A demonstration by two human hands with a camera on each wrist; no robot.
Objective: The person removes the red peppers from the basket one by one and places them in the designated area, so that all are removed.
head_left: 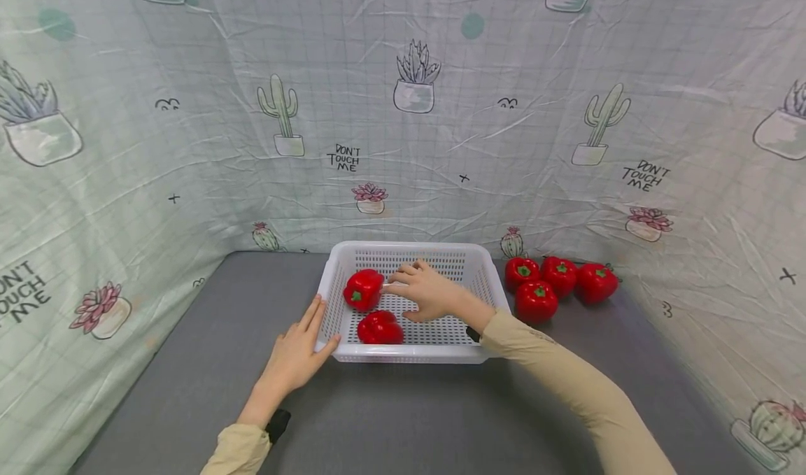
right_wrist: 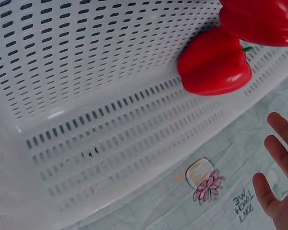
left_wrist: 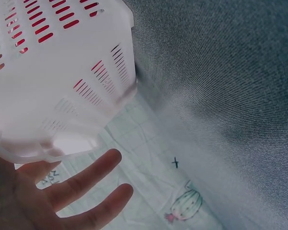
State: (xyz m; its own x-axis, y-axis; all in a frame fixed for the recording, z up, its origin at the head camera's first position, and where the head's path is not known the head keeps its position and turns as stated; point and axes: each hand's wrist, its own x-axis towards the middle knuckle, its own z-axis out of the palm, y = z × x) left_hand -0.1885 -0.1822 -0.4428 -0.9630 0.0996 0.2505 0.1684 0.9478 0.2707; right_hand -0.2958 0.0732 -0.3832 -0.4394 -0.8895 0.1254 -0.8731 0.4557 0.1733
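A white perforated plastic basket (head_left: 412,353) stands on the dark grey table. In its left part are two red bell peppers: one (head_left: 363,289) behind, another (head_left: 380,328) near the front wall. My left hand (head_left: 294,352) rests against the basket's left rim, fingers straight along the side and thumb at the front corner. The left wrist view shows those fingers (left_wrist: 84,182) spread beside the basket wall. Over the basket's middle is my right hand (head_left: 431,294), fingers loosely extended toward the back pepper. In the right wrist view its fingers (right_wrist: 284,155) are apart and hold nothing.
Right of the basket, several more red bell peppers (head_left: 536,301) sit in a cluster on the table (head_left: 403,419). A light curtain (head_left: 352,202) printed with cacti hangs behind and along both sides of the table.
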